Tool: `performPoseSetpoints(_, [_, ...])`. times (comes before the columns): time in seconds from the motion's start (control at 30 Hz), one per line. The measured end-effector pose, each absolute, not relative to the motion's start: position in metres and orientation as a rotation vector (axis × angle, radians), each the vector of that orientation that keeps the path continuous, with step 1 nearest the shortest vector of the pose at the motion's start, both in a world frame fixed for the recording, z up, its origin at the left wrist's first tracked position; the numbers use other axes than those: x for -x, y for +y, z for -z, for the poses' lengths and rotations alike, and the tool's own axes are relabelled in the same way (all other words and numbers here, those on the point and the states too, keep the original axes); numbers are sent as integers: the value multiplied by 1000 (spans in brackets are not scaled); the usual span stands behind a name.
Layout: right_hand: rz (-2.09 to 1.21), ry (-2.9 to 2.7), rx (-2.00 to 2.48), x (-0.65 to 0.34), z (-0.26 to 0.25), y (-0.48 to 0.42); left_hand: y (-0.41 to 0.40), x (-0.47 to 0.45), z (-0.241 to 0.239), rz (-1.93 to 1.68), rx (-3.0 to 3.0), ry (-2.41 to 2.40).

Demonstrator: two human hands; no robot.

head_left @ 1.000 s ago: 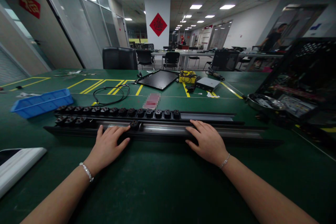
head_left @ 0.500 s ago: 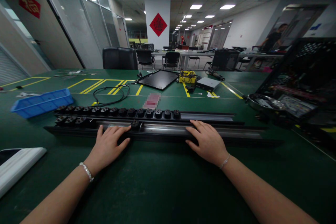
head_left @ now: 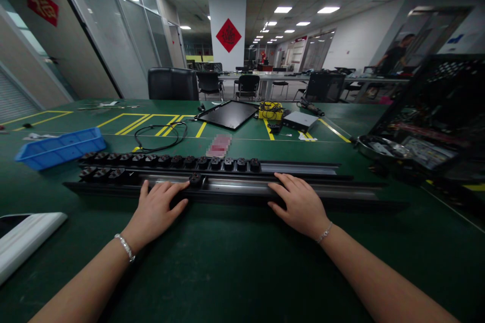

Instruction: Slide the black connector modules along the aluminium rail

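Observation:
A long black rail [head_left: 235, 186] with a shiny metal channel lies across the green table. My left hand [head_left: 157, 209] rests on its near edge, fingers apart, the index fingertip at a round black socket module [head_left: 195, 179] that sits in the channel. Farther left in the same rail are several black socket modules [head_left: 102, 174]. My right hand [head_left: 299, 204] lies over the rail's right half with fingers spread, holding nothing. Just behind runs a second rail [head_left: 303, 167], its left and middle parts filled with a row of similar socket modules [head_left: 189, 162].
At the left stand a blue plastic bin [head_left: 62, 149] and a white object [head_left: 30, 237]. Behind the rails lie a black cable [head_left: 161, 137], a dark flat panel [head_left: 231, 113], a yellow box [head_left: 271, 110] and a grey metal box [head_left: 300, 120]. A metal bowl [head_left: 382, 149] is at right.

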State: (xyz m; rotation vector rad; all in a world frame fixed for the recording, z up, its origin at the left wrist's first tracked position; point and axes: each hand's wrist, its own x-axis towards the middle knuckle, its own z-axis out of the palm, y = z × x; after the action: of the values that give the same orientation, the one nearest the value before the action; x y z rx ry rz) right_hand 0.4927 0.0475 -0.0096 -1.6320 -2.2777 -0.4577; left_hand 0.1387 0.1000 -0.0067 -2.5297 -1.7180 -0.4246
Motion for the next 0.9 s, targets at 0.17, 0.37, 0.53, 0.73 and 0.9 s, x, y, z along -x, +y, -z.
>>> performPoseSetpoints(0.17, [472, -2273, 1625, -493, 11, 48, 101, -138, 9, 415, 2518, -1684])
performPoseSetpoints(0.37, [470, -2274, 1627, -493, 11, 48, 102, -138, 9, 425, 2543, -1531])
performPoseSetpoints(0.53, [477, -2270, 1625, -493, 11, 48, 102, -142, 13, 502, 2577, -1373])
performPoseSetpoints(0.73, [473, -2270, 1626, -493, 11, 49, 102, -141, 15, 490, 2585, -1335])
performPoseSetpoints(0.9, [469, -2280, 1632, -493, 11, 49, 103, -142, 14, 483, 2596, -1351])
